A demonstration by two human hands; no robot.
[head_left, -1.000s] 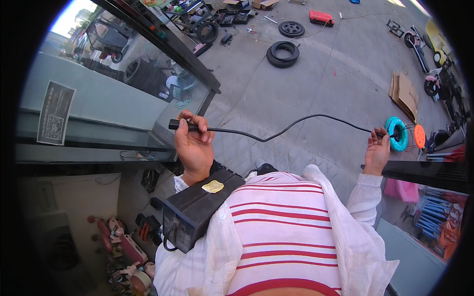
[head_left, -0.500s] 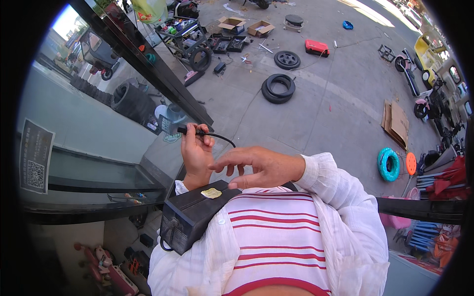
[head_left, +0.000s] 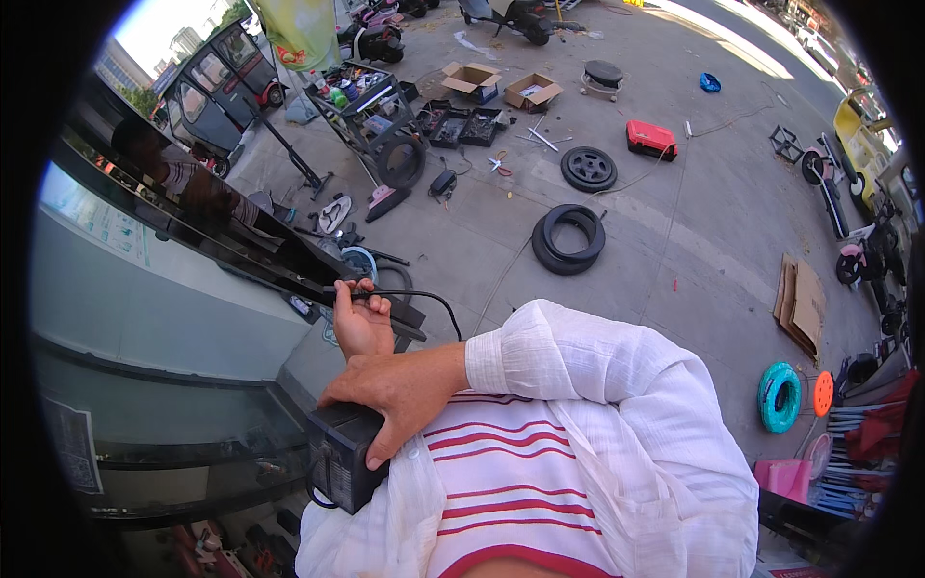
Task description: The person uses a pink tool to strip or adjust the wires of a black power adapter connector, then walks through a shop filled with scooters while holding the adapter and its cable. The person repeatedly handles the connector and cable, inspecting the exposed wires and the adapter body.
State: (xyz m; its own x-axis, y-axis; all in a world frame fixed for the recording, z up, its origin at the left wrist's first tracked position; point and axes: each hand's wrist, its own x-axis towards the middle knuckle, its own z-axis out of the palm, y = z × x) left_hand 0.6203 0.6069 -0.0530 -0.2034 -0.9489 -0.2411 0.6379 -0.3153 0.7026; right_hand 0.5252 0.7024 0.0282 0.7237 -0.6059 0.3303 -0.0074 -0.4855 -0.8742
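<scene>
Between the fingertips of my left hand (head_left: 362, 326), a black plug (head_left: 333, 292) is pinched beside the dark door frame, which makes its end hard to make out. Its black cable (head_left: 438, 301) curves right and drops behind my right sleeve. A black box-shaped charger (head_left: 339, 464) with a cord loop at its near end rests against my left side. My right hand (head_left: 397, 387) crosses over in front of me and grips the charger from above, thumb on the near side; its other fingertips are hidden.
The glass door's black frame (head_left: 289, 275) stands at the left. Ahead on the pavement lie tyres (head_left: 554, 252), a wheel (head_left: 589, 169), a red case (head_left: 652, 140) and a tool cart (head_left: 371, 120). Flattened cardboard (head_left: 800, 303) and a teal coil (head_left: 779, 397) lie at the right.
My right hand has come down from hovering over the charger and closed on it, covering its yellow sticker. My left hand still pinches the plug. The view has shifted, showing more beyond the door.
</scene>
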